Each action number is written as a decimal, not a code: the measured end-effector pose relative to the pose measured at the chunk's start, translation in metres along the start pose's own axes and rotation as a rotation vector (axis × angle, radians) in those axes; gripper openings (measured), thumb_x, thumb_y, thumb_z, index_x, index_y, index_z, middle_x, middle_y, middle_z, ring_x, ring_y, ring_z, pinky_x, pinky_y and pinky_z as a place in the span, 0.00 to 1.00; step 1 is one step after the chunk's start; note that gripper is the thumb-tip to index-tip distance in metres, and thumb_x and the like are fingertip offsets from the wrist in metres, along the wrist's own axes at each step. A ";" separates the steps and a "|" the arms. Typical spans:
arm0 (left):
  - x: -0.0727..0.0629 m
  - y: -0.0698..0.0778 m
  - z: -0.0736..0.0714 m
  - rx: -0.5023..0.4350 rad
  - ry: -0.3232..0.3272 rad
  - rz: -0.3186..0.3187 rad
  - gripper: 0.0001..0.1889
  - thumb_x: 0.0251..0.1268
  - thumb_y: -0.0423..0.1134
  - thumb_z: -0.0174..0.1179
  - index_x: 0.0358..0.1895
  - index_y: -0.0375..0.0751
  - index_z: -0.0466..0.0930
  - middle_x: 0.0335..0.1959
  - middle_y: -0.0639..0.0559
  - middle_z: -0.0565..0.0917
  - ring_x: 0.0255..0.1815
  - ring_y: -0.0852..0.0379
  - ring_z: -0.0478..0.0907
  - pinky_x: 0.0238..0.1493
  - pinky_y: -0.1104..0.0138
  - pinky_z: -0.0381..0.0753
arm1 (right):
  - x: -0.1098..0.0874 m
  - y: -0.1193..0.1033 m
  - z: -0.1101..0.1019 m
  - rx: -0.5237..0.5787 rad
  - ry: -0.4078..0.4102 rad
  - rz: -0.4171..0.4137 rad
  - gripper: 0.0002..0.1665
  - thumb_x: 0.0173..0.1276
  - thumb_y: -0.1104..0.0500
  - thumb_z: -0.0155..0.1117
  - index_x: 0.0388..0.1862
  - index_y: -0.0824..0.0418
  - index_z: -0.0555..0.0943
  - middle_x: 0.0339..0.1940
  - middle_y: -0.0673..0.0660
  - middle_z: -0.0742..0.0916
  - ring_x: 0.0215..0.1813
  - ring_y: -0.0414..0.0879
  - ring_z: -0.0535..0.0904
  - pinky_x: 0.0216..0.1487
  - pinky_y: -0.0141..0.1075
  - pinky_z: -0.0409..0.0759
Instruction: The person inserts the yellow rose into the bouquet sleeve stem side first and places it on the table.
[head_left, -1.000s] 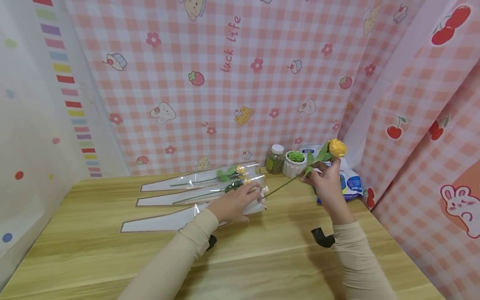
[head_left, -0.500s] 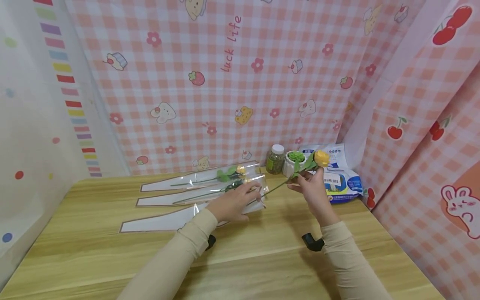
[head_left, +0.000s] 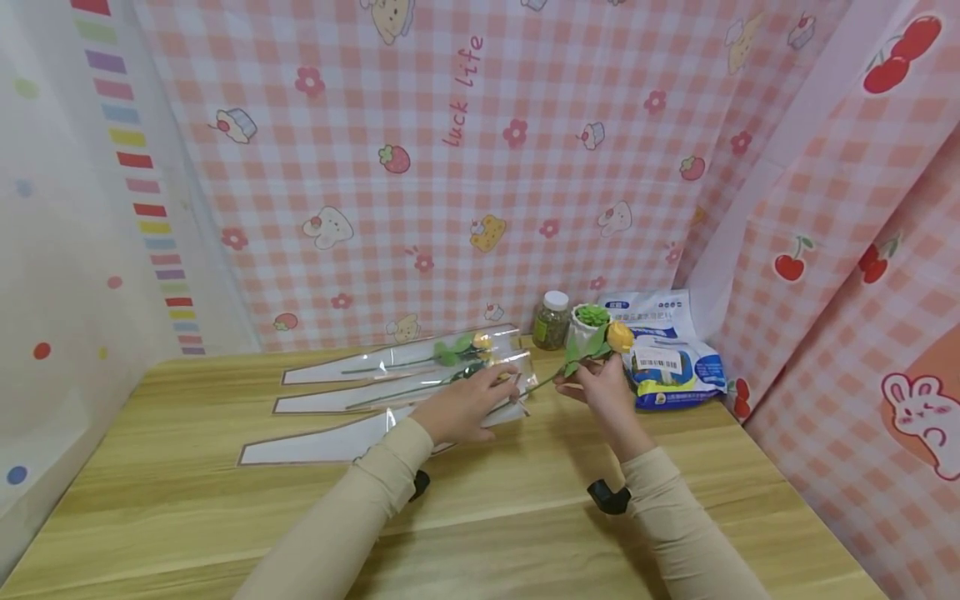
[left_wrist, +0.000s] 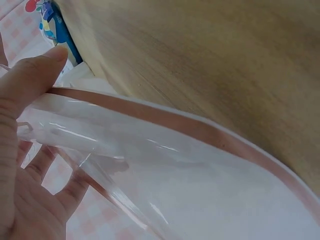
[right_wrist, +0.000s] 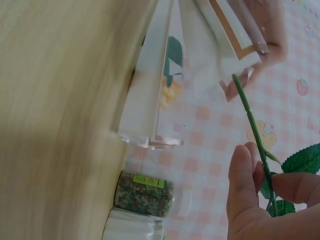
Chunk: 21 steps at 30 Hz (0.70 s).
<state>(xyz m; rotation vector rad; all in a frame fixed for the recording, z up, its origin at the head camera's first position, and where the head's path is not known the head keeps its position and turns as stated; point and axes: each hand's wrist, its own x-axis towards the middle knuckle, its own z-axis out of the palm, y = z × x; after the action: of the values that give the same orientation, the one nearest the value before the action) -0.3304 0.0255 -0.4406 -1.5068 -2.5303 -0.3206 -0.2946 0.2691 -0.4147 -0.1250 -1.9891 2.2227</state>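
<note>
My right hand (head_left: 603,398) pinches the green stem (right_wrist: 256,127) of an artificial yellow rose (head_left: 620,337) between thumb and fingers, just below the bloom. The stem slants down to the left, its lower end reaching into the mouth of the nearest flower sleeve (head_left: 322,446), clear with a white back and brown border. That sleeve's mouth is held by my left hand (head_left: 467,408), thumb at one edge and fingers along the other (left_wrist: 30,145). Beyond it lie two similar sleeves, the middle one (head_left: 300,403) and the far one (head_left: 315,372), each with a yellow rose inside.
Along the back stand a jar of granules (head_left: 551,325) with a white lid and a white pot (head_left: 579,333) holding a green succulent. Blue and white packets (head_left: 678,375) lie at the back right. A checked curtain (head_left: 450,208) hangs behind the wooden table (head_left: 187,533).
My right hand has moved left and down with the rose, sliding its stem further into the sleeve. The left hand has stayed at the sleeve's mouth.
</note>
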 end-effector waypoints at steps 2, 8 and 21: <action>0.000 0.000 0.000 -0.002 0.000 0.003 0.35 0.51 0.41 0.79 0.63 0.46 0.73 0.76 0.39 0.62 0.71 0.45 0.67 0.67 0.56 0.75 | -0.001 0.001 0.001 -0.008 -0.003 -0.006 0.27 0.75 0.72 0.46 0.69 0.70 0.52 0.43 0.62 0.82 0.33 0.43 0.85 0.44 0.37 0.88; 0.001 0.000 0.000 0.015 0.005 0.004 0.35 0.50 0.42 0.79 0.63 0.46 0.73 0.76 0.40 0.62 0.69 0.45 0.69 0.65 0.58 0.77 | -0.001 0.004 0.004 -0.012 -0.010 -0.017 0.27 0.75 0.73 0.46 0.69 0.67 0.54 0.43 0.62 0.81 0.34 0.44 0.85 0.44 0.37 0.88; 0.003 0.000 0.003 0.019 0.059 0.040 0.34 0.47 0.40 0.80 0.59 0.47 0.74 0.74 0.42 0.65 0.67 0.47 0.71 0.57 0.58 0.83 | -0.002 0.011 0.013 0.029 -0.032 -0.031 0.27 0.74 0.75 0.47 0.68 0.67 0.55 0.39 0.56 0.81 0.32 0.44 0.84 0.41 0.36 0.88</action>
<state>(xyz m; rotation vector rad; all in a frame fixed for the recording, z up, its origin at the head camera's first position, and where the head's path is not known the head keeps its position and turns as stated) -0.3318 0.0290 -0.4425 -1.5156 -2.4478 -0.3300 -0.2955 0.2547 -0.4238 -0.0545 -1.9605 2.2468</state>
